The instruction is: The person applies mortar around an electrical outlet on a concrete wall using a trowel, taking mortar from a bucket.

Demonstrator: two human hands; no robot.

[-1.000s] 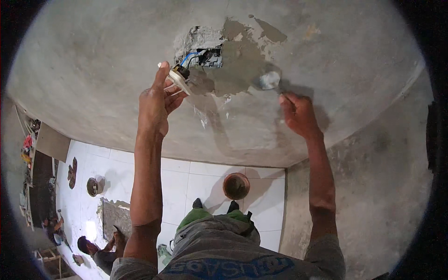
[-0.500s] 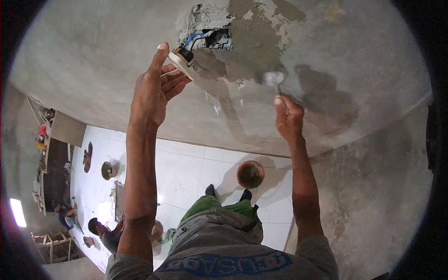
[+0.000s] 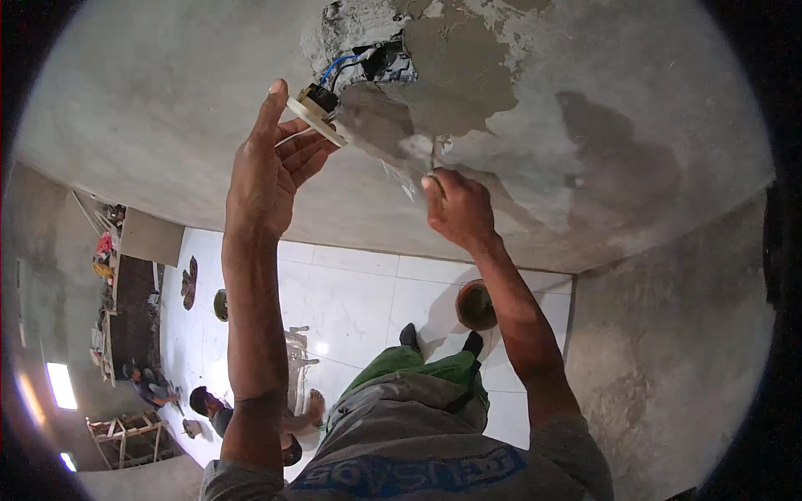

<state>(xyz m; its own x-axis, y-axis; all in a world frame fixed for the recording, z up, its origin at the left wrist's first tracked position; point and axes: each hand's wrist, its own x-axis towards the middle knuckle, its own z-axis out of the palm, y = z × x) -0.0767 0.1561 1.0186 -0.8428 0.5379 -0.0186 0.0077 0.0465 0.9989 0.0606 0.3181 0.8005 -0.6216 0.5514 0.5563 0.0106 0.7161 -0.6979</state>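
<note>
Nearest, a grey cloth T-shirt (image 3: pixel 376 447) w/ blue chest print is seen from above, w/ green trousers (image 3: pixel 393 363) beyond. The L hand (image 3: pixel 263 175) is closed, thumb & fingers, on the edges of a flat white plastic faceplate (image 3: pixel 316 123) w/ a black-&-brass back. The faceplate is held tilted, apart from the wall, & is linked by thin blue & black wires (image 3: pixel 336 66) to a dark recessed opening (image 3: pixel 388 63), just above & to the R. The R hand (image 3: pixel 458 207) is wrapped round the handle of a small pale-bladed trowel (image 3: pixel 416 148); the blade is blurred, so contact w/ the wall can't be told. It's held below a damp dark-grey plaster patch (image 3: pixel 459 71) on the rough grey cement wall (image 3: pixel 192 142). Farther down, a round brown bucket (image 3: pixel 462 306), partly hidden by the R forearm (image 3: pixel 528 326), is set on the white tiled floor (image 3: pixel 355 288). Far L, two co-workers (image 3: pixel 219 413) are seen low down, w/ a wooden frame (image 3: pixel 125 436) nearby.
</note>
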